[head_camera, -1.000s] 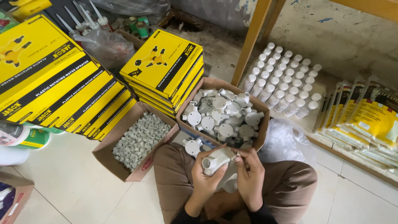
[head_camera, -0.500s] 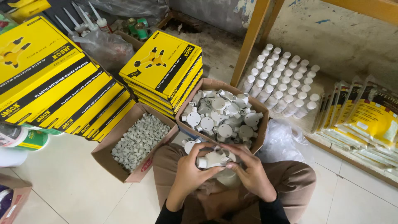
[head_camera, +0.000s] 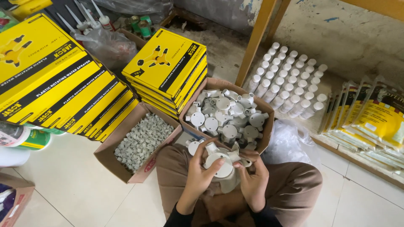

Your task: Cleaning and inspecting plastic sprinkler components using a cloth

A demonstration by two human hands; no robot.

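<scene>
I see pale glossy floor tiles (head_camera: 75,189), rough concrete wall. Left hand (head_camera: 198,174) and right hand (head_camera: 252,180) both clasp a round grey plastic junction box (head_camera: 219,164) over the lap, just beside its cardboard carton (head_camera: 267,130).

1. The light around me is bright and even, like soft daylight; I cannot tell where it comes from.
2. Shadows are weak. Under my left hand (head_camera: 201,174) and right hand (head_camera: 252,181) there is only a soft dark area on my lap.
3. The white floor tiles (head_camera: 80,197) are very pale, almost washed out, with little detail.
4. The yellow boxes (head_camera: 54,88) look strongly saturated, and their tops have a light sheen.
5. The plastic bag (head_camera: 290,145) shows small glare spots.
6. The picture is sharp in the middle. My fingers have no motion blur.
7. Toward the edges the lines bend a little, as with a wide lens, and the corners are softer.
</scene>
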